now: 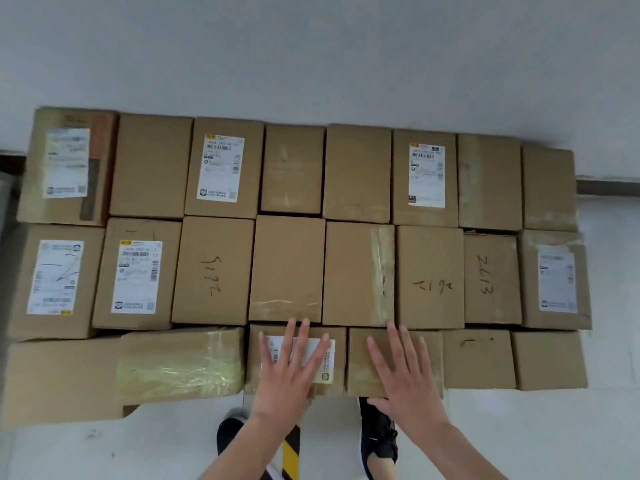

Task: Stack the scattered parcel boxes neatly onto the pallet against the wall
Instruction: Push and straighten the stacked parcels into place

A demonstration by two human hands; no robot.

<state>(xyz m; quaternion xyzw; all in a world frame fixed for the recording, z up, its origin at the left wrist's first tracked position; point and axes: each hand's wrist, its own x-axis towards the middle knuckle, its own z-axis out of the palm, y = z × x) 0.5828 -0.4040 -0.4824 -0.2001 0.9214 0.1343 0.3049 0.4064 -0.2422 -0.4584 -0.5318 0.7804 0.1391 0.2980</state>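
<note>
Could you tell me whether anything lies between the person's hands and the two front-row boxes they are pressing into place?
Nothing visible does: the left hand lies flat on the labelled box, the right hand flat on the plain box beside it.

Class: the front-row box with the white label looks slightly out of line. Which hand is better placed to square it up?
The left hand. It lies flat on the labelled box, fingers spread over its label. The right hand rests on the plain box beside it and would have to cross over.
</note>
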